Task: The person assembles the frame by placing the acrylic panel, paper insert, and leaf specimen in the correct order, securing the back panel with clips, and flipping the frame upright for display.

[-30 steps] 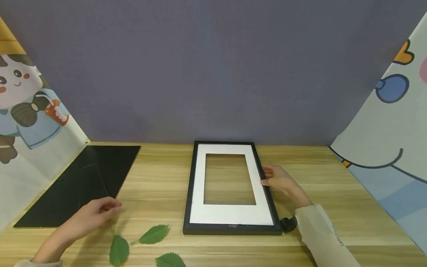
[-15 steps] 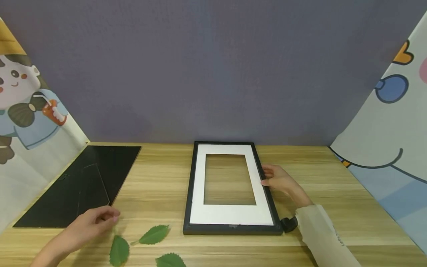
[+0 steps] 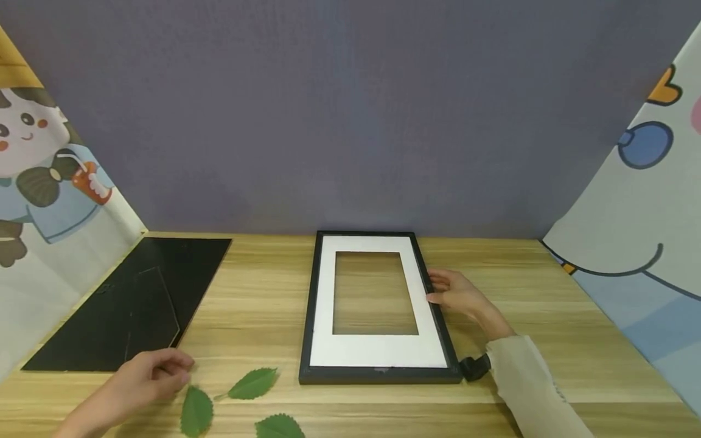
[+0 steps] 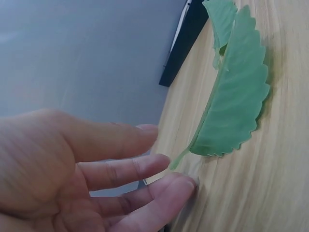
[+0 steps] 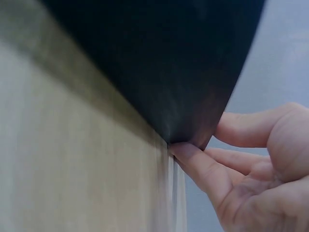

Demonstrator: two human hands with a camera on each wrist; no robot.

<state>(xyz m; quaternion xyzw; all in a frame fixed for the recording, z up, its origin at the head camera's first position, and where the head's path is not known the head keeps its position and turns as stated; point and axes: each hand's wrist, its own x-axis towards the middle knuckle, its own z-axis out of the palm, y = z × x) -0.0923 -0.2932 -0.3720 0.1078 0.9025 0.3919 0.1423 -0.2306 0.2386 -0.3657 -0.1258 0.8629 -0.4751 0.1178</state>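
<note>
A black picture frame [image 3: 381, 375] with a white mat [image 3: 378, 351] lies flat in the middle of the wooden table. My right hand [image 3: 457, 296] grips its right side, thumb on the top edge and fingers along the outer side; the right wrist view shows fingertips [image 5: 186, 150] against the dark frame side. My left hand [image 3: 143, 381] hovers low at the left, loosely bent, thumb apart from the fingers, nothing held. Its fingertips [image 4: 181, 186] are right by the stem of a green serrated leaf [image 4: 234, 96]. That nearest leaf [image 3: 196, 412] lies just right of the hand in the head view.
A black backing board [image 3: 181, 258] with a stand flap lies at the far left. Two more leaves, a middle leaf [image 3: 254, 384] and a front leaf [image 3: 279, 427], rest before the frame. A grey wall [image 3: 350, 121] stands behind; cartoon-printed side panels flank the table.
My left hand has moved down, closer to me and a little left, off the board's lower corner toward the leaf stem. The right hand keeps its place on the frame.
</note>
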